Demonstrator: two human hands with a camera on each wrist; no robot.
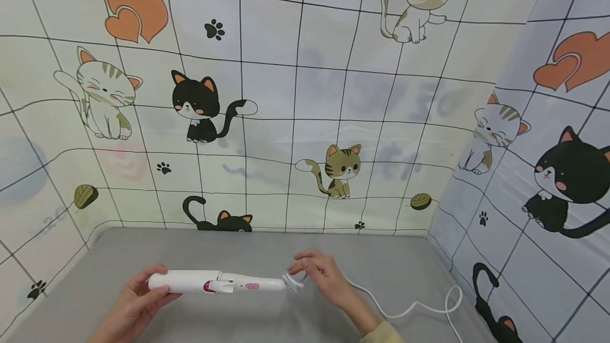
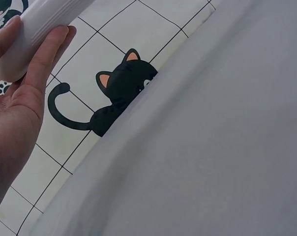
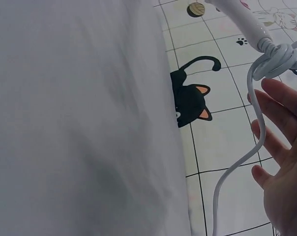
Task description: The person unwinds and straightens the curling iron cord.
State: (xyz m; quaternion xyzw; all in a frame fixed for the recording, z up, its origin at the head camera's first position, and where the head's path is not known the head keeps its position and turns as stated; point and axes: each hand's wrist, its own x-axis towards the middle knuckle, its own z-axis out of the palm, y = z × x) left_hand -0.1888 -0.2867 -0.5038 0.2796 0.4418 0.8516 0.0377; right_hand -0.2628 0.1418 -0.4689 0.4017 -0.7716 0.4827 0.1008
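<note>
A white curling iron (image 1: 190, 281) with pink markings and a clip lever is held level above the grey surface. My left hand (image 1: 135, 300) grips its thick rounded end, thumb in front and fingers behind; the left wrist view shows that end between the fingers. From the thin end comes a white cord (image 3: 279, 61), wound there in a few tight loops. My right hand (image 1: 326, 277) is beside these loops, its fingers loosely bent and spread, fingertips right at the cord. In the right wrist view the thumb is out of sight.
The cord's free length (image 1: 410, 308) runs right across the grey surface (image 1: 229, 247) and curls into a loop near the right side. White cloth walls (image 1: 271, 94) with printed cats and grid lines enclose the back and both sides.
</note>
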